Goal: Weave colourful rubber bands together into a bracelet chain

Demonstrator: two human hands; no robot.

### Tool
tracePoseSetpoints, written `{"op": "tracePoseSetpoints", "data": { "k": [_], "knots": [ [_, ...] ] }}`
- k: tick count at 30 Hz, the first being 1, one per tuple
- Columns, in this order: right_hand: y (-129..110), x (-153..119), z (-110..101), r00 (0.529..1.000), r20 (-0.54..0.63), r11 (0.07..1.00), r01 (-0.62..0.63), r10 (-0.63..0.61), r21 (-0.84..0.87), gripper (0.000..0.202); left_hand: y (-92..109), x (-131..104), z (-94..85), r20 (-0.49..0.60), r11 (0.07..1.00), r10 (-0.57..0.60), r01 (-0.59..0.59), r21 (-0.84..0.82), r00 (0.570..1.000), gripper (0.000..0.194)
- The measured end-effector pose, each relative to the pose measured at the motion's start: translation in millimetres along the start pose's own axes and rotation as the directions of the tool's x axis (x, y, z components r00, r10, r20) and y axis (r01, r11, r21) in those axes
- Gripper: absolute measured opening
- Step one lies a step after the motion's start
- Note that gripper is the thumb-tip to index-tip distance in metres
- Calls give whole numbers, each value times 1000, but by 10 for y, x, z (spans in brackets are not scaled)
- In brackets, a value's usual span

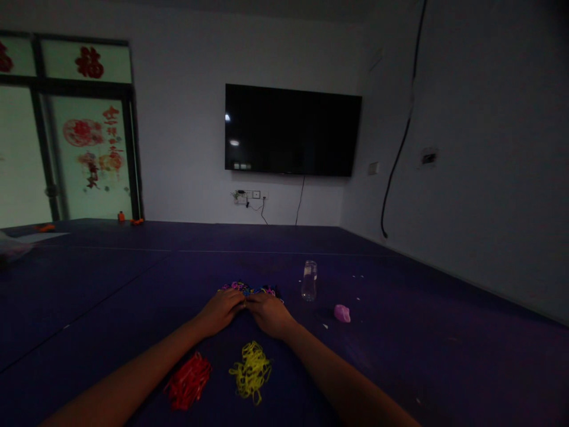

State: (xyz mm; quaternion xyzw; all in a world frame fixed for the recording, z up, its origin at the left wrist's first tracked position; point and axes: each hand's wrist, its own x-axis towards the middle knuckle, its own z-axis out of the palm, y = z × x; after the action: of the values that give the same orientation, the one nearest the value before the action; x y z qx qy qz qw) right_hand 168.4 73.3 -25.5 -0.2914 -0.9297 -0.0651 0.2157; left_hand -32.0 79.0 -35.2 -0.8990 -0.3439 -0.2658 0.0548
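Reaching forward over the purple counter [146,308], the left hand [222,306] and right hand [270,313] come together at the near side of a multicoloured pile of bands [247,289]. Fingers of both curve downward; whether either grips any bands cannot be told. Nearer the person, between the forearms, lie a red pile [189,381] and, right of it, a yellow pile [251,372]. A clear bottle [309,281] stands right of the hands, near a pink lump [342,314].

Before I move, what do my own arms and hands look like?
Your left hand and right hand are ungloved. The left forearm and right forearm show no sleeve, watch or bracelet. It is too dim to tell whether a ring is worn.
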Motion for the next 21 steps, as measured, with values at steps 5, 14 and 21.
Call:
{"op": "tracePoseSetpoints", "data": {
  "k": [5,14,21],
  "knots": [
    [10,5,29,1000,-16,1000,19,-19,-7,33,29,7,-28,12,1000,22,-21,-12,1000,17],
    [-7,3,38,1000,-14,999,-3,2,-41,29,54,8,-53,29,999,44,-43,-24,999,18],
    [-24,-1,22,999,-5,999,-44,44,-9,34,74,-3,-59,-66,999,-22,23,23,998,22]
  ]
}}
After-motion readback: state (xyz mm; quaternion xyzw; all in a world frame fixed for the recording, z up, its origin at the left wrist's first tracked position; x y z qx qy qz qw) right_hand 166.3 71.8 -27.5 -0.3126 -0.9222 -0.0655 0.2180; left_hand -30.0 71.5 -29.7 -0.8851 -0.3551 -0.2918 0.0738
